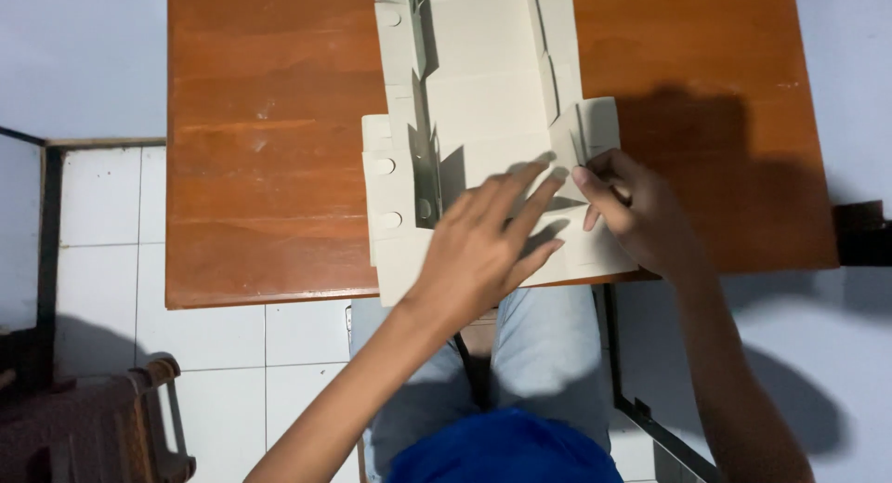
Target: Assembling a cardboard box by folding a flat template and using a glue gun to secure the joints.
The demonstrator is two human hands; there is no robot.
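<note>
White tiled floor (232, 353), brown wooden table (269, 167) | flat grey cardboard box blank (483, 93) lies mid-table, near edge at the person | left hand (488, 246) spread flat, pressing it down | right hand (636, 214) pinching a side flap (595, 125), fingers curled | plastic chair (102, 427) bottom left
</note>
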